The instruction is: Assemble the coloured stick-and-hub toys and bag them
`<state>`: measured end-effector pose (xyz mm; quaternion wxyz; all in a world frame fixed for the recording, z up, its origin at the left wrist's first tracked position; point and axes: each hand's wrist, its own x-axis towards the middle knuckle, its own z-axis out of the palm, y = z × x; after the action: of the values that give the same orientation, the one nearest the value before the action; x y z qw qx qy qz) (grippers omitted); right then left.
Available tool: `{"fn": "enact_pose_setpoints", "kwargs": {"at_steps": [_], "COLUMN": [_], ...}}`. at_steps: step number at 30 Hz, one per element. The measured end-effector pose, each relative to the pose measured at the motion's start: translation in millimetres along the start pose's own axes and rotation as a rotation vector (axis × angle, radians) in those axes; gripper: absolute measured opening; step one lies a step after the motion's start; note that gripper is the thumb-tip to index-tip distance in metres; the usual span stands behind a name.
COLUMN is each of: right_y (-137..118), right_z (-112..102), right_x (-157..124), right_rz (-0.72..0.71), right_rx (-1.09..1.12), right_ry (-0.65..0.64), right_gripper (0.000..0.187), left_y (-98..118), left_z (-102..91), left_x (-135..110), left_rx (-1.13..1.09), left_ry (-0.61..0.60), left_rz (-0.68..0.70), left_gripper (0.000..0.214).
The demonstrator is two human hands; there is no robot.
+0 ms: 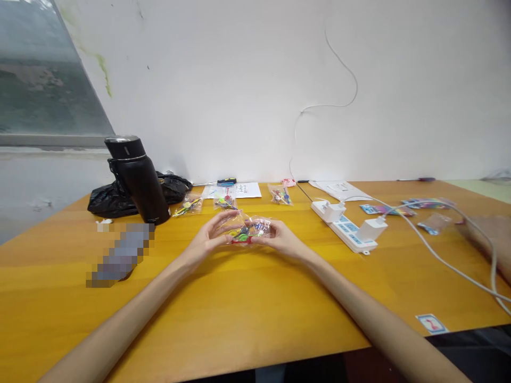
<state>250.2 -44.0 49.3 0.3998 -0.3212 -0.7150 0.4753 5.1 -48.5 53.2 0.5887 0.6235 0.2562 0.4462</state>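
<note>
Between my two hands is a clear plastic bag [242, 234] of small colourful parts, green, yellow, red and blue. My left hand [213, 232] grips its left side, thumb below and fingers over the top. On the right side my right hand [278, 237] pinches the same bag, with the thumb along the lower edge. The bag is held just above the wooden table [223, 319]. What exactly the parts inside are is too small to tell. Just behind my hands lie similar bags, one [224, 201] straight behind my left hand and another [190, 204] farther left.
A black bottle [139, 181] stands at the left before a black plastic bag [107, 199]. To the right lies a white power strip [345, 229] with chargers and cables. Another bag [280, 195] and papers [339, 190] lie near the wall. Another person's arm [487, 239] rests at far right.
</note>
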Motion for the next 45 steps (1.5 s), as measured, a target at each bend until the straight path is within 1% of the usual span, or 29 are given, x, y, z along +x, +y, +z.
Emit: {"fn": "enact_pose_setpoints", "kwargs": {"at_steps": [3, 8, 12, 14, 16, 21, 23, 26, 28, 31, 35, 37, 41, 43, 45], "right_y": [0, -1, 2, 4, 7, 11, 14, 20, 24, 27, 24, 23, 22, 22, 22], "right_z": [-3, -9, -16, -21, -26, -38, -42, -44, -44, -43, -41, -41, -40, -39, -39], "right_x": [1, 2, 3, 4, 4, 6, 6, 5, 4, 3, 3, 2, 2, 2, 2], "right_rz": [0.017, 0.023, 0.026, 0.043, 0.063, 0.103, 0.125, 0.144, 0.126, 0.088, 0.056, 0.052, 0.026, 0.006, -0.003], "right_rx": [-0.026, -0.018, -0.015, -0.004, 0.012, 0.031, 0.014, -0.062, -0.126, -0.213, -0.299, -0.332, -0.407, -0.44, -0.459], "right_ry": [0.038, 0.082, 0.171, 0.192, 0.208, 0.285, 0.28, 0.202, 0.143, 0.101, 0.094, 0.098, 0.116, 0.133, 0.143], "right_gripper": [0.046, 0.047, 0.043, 0.044, 0.046, 0.047, 0.046, 0.045, 0.043, 0.041, 0.036, 0.032, 0.026, 0.024, 0.024], "left_y": [-1, -1, 2, 3, 3, -1, -2, -3, -3, -2, -2, -5, -14, -18, -21], "left_z": [-2.2, -7.2, -12.1, -16.1, -21.5, -40.1, -47.4, -55.3, -58.4, -61.8, -69.9, -76.4, -91.2, -97.4, -102.1], "left_x": [1, 3, 4, 5, 7, 11, 12, 13, 13, 13, 15, 15, 15, 15, 15], "left_rx": [0.018, 0.07, 0.038, 0.018, 0.007, 0.011, 0.025, 0.032, 0.021, 0.019, 0.142, 0.227, 0.445, 0.522, 0.587], "left_ry": [0.036, 0.106, 0.186, 0.227, 0.277, 0.447, 0.514, 0.601, 0.643, 0.679, 0.755, 0.777, 0.708, 0.709, 0.732], "left_rz": [0.011, 0.027, 0.044, 0.045, 0.046, 0.082, 0.108, 0.126, 0.122, 0.12, 0.115, 0.069, -0.088, -0.099, -0.072], "left_gripper": [0.055, 0.054, 0.054, 0.053, 0.051, 0.046, 0.044, 0.044, 0.044, 0.044, 0.044, 0.043, 0.044, 0.044, 0.043]}}
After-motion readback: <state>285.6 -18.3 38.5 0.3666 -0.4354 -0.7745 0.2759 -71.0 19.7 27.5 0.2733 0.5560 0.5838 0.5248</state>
